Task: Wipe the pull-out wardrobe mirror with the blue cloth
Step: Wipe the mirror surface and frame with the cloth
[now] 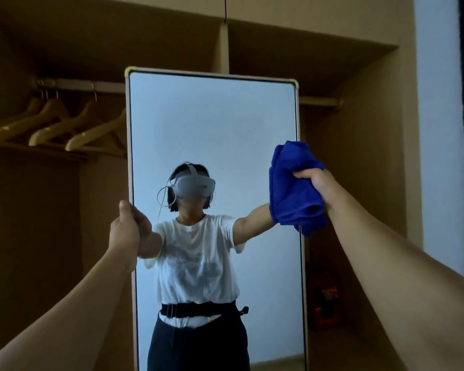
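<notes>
Wooden hangers (54, 124) were hung on the rail in the open wardrobe (359, 145), far left of the mirror (212, 124). The mirror's left edge was gripped by the left hand (125, 228), fingers curled round it. The blue cloth (295, 188) was bunched against the right edge, clutched by the right hand (316, 183).

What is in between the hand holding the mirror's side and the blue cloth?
Only the mirror glass, showing the person's reflection, lies between the left hand and the blue cloth in the head view.
</notes>
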The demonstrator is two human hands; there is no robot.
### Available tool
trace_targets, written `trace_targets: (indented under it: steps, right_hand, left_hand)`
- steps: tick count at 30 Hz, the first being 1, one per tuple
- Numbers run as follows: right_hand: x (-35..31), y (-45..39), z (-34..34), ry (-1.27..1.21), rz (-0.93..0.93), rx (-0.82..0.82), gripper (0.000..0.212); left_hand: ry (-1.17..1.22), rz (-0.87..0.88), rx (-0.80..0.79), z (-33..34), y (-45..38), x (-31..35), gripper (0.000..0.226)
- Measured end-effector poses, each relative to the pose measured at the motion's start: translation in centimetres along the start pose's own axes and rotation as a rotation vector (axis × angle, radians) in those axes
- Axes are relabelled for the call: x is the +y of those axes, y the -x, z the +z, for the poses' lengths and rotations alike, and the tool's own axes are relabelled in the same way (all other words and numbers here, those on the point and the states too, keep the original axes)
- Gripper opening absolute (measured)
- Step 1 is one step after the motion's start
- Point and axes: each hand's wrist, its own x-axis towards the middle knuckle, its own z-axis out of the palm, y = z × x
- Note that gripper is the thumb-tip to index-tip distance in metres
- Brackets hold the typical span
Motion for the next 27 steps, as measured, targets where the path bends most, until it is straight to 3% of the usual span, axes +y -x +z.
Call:
trace_targets:
  steps: [6,10,14,17,21,24,27]
  right_hand:
    - [-6.6,-2.2,1.6,-0.028,-0.106,0.083,0.043]
    - [-9.6,-3.2,2.6,-0.045,-0.179,0.121,0.044]
    - [-11.1,-3.9,4.5,-0.062,-0.414,0.219,0.043]
    - [-11.1,-4.4,6.3,0.216,-0.561,0.377,0.044]
    - [-9.7,-4.3,9.6,0.661,-0.553,0.567,0.064]
    - [-8.4,-3.3,12.7,0.796,-0.595,0.564,0.072]
    - [-7.8,-2.0,16.1,0.836,-0.713,0.457,0.078]
  left_hand:
    - [0.004,0.064,0.002,0.7,-1.9,2.1,0.065]
    - [0.0,0.087,0.005,1.3,-2.2,2.4,0.046]
    - [0.005,0.102,0.023,1.6,-1.5,2.4,0.046]
    - [0.0,0.133,0.053,1.6,-1.4,2.0,0.047]
    - [-0.035,0.181,0.124,1.8,-1.2,1.9,0.052]
    - [-0.052,0.184,0.15,1.9,-1.0,1.8,0.052]
    - [-0.07,0.205,0.168,1.9,-0.9,1.7,0.049]
